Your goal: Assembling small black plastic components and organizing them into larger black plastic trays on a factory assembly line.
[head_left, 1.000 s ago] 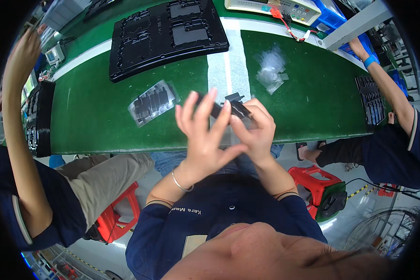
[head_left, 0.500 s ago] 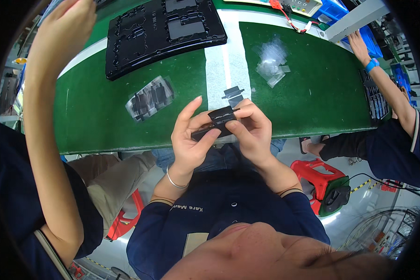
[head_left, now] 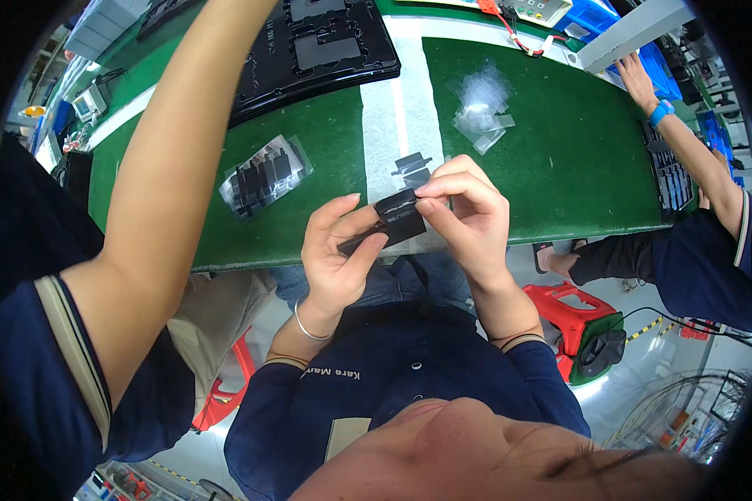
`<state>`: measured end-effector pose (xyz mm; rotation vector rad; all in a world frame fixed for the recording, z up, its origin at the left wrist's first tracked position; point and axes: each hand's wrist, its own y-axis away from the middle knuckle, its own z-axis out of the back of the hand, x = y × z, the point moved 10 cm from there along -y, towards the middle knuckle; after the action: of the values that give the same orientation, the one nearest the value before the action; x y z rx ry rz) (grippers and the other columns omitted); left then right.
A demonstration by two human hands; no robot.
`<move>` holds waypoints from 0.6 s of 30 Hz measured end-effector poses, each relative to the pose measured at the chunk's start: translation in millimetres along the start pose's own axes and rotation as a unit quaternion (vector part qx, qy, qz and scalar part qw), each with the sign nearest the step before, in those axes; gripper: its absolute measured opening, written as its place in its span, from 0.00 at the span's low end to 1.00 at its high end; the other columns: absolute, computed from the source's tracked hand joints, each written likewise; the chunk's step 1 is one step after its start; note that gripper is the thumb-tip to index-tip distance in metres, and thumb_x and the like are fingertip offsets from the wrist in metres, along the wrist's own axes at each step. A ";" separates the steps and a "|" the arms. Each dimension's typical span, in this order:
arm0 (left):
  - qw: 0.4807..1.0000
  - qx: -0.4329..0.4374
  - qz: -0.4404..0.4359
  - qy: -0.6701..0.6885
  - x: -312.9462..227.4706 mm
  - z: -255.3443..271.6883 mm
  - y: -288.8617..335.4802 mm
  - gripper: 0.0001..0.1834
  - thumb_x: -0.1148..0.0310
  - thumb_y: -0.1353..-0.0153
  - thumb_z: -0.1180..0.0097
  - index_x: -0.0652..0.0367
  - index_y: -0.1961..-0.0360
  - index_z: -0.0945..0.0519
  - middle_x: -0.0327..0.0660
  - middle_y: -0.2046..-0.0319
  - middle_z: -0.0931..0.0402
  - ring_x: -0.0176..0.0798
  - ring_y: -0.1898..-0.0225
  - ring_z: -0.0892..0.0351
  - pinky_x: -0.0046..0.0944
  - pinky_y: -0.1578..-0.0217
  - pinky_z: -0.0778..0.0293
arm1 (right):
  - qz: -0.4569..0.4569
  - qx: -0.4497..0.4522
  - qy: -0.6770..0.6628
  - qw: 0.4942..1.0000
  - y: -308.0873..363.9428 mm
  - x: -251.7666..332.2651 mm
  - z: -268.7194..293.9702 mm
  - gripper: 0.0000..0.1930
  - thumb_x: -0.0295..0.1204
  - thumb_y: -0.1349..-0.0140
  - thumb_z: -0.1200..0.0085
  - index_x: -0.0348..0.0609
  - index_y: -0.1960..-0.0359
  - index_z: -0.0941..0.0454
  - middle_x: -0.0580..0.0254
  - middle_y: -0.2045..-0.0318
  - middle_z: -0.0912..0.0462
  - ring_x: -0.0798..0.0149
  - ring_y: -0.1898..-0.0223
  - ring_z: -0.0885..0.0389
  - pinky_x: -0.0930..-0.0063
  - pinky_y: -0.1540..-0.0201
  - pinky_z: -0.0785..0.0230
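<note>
Between my hands, just above the table's near edge, is a flat black rectangular part (head_left: 401,224) with a shiny band along its far side. My left hand (head_left: 340,250) grips its left end between thumb and fingers. At the far right corner, my right hand (head_left: 470,209) pinches the part's edge with thumb and forefinger; whether a thin strip is also between them I cannot make out. A small dark cut-out piece (head_left: 413,169) with side tabs lies on the white strip (head_left: 380,125) just beyond my hands.
Left on the green table (head_left: 551,125) is a clear sheet with black strips (head_left: 265,177). Clear film pieces (head_left: 483,108) lie to the right. Black trays (head_left: 326,67) are stacked behind. A co-worker's arm (head_left: 167,167) reaches across the left; another co-worker's hand (head_left: 637,82) is far right.
My right hand has shifted right and now pinches the part's far right corner. The left co-worker's arm has swung right, over the black trays.
</note>
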<state>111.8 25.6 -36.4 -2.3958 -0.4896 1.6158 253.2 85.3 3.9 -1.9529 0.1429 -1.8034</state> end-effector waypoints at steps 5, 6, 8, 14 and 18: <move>0.994 0.011 -0.039 -0.100 -13.0 -9.2 -0.9 0.29 0.88 0.50 0.50 0.63 0.47 0.43 0.58 0.62 0.25 0.42 0.61 0.24 0.31 0.60 0.30 | 0.061 -0.038 0.038 0.997 4.1 15.0 1.5 0.08 0.17 0.56 0.40 0.38 0.72 0.21 0.63 0.74 0.26 0.73 0.74 0.30 0.83 0.73 0.38; 0.983 0.018 -0.085 -0.162 -22.3 -13.9 -0.7 0.26 0.87 0.50 0.49 0.64 0.50 0.40 0.59 0.61 0.26 0.42 0.62 0.22 0.32 0.61 0.28 | 0.091 -0.058 0.051 0.993 7.0 20.9 3.6 0.09 0.17 0.57 0.39 0.37 0.72 0.21 0.63 0.75 0.26 0.73 0.74 0.29 0.82 0.73 0.37; 0.965 0.024 -0.132 -0.223 -30.2 -21.9 1.5 0.23 0.86 0.49 0.48 0.64 0.52 0.38 0.61 0.59 0.26 0.42 0.63 0.21 0.33 0.63 0.27 | 0.141 -0.088 0.081 0.983 13.4 27.9 6.1 0.10 0.16 0.59 0.38 0.36 0.72 0.22 0.62 0.75 0.26 0.70 0.75 0.29 0.82 0.74 0.37; 0.956 -0.001 -0.177 -0.234 -37.1 -34.9 10.1 0.21 0.85 0.48 0.48 0.61 0.54 0.37 0.65 0.60 0.27 0.47 0.62 0.21 0.33 0.66 0.25 | 0.259 -0.126 0.191 0.938 26.8 51.6 2.2 0.14 0.16 0.64 0.37 0.38 0.71 0.22 0.63 0.76 0.28 0.67 0.77 0.30 0.75 0.75 0.42; 0.953 -0.007 -0.194 -0.233 -41.1 -44.0 12.1 0.23 0.86 0.48 0.49 0.60 0.53 0.39 0.67 0.59 0.29 0.54 0.57 0.24 0.36 0.62 0.26 | 0.319 -0.138 0.273 0.897 37.3 65.1 -6.9 0.15 0.19 0.64 0.38 0.39 0.70 0.22 0.65 0.73 0.28 0.67 0.78 0.30 0.74 0.74 0.44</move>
<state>140.3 -1.0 11.0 -1.7565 -0.9820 1.9700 263.7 25.4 48.3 -1.2555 1.1347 -1.8526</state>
